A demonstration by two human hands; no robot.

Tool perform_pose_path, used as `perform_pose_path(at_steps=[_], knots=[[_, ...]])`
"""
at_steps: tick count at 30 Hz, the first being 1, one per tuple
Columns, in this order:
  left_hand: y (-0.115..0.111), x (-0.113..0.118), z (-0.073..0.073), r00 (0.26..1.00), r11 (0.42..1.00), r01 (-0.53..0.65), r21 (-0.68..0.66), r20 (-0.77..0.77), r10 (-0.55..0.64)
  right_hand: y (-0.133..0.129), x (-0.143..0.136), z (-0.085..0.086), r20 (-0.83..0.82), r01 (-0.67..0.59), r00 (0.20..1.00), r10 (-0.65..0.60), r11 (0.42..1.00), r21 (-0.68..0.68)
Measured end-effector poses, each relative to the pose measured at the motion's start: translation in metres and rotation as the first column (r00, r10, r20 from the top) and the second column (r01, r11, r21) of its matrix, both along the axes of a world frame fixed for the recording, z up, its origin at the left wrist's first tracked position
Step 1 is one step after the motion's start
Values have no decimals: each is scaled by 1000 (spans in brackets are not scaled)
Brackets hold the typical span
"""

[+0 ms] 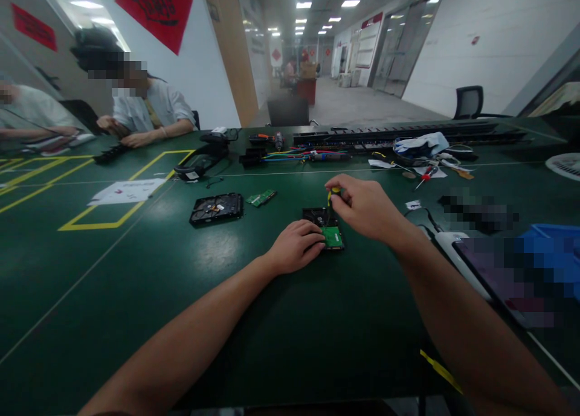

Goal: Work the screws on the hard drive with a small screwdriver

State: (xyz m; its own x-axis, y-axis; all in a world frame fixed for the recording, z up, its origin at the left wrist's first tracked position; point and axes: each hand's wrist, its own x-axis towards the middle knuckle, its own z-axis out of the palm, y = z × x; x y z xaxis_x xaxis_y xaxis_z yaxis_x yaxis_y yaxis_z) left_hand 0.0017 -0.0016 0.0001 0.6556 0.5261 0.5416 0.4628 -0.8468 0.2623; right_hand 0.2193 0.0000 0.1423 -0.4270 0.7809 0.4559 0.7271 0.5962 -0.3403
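Note:
A black hard drive with a green circuit board [333, 237] lies on the green table in front of me. My left hand [298, 246] rests on its left side, fingers spread flat over the drive and the board's edge. Above the drive's upper right part, my right hand [357, 203] is closed round the yellow and black handle of a screwdriver [335, 192], held upright with its lower end at the drive. Another black hard drive [216, 209] lies to the left, and a loose green circuit board [261, 198] sits between the two drives.
Cables, tools and black rails [389, 136] line the table's back. A red screwdriver [426, 176] lies at the right, beyond a white-edged device [462, 259] and a blue bin [553, 253]. Two people sit at the far left.

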Motion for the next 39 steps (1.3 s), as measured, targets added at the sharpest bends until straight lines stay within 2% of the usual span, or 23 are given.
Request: perform_pose_path(at_steps=[3, 15, 26, 34, 39], knots=[[-1, 0, 1, 1000, 1000, 0, -2, 0, 0, -2, -2, 1, -18, 12, 1000, -12, 1000, -17], [-1, 0, 2, 1000, 1000, 5, -1, 8, -5, -4, 0, 5, 17, -66, 998, 66, 998, -2], [0, 0, 2, 1000, 1000, 3, 5, 4, -3, 4, 1, -1, 13, -31, 999, 31, 999, 42], [0, 0, 1, 1000, 1000, 2, 6, -8, -2, 1, 0, -4, -67, 47, 996, -50, 998, -43], [-1, 0, 2, 1000, 1000, 10, -3, 2, -10, 0, -2, -3, -72, 33, 997, -35, 999, -21]])
